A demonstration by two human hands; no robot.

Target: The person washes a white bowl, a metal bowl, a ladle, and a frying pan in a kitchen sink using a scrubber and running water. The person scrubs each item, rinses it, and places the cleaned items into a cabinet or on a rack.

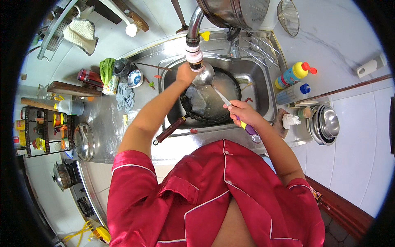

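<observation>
My right hand [242,113] grips the purple and yellow handle of a metal ladle [205,75]. The ladle's bowl is under the faucet's white filter nozzle [194,55]. Beside the nozzle, at the ladle's left rim, is my left hand [186,74]; its fingers are partly hidden behind the nozzle, so its hold is unclear. Below both hands a dark frying pan [226,92] with cloudy water sits in the steel sink [262,106]. The pan's wooden handle [170,129] sticks out over the sink's front edge. A dark, flat piece [196,100] lies in the pan.
Left of the sink are a blue-patterned bowl [135,78], a blue-grey cloth [125,96], leafy greens [107,70] and a glass lid [84,141]. To the right stand two bottles [291,75] and stacked metal bowls [329,122]. A wire rack [262,51] stands at the back right.
</observation>
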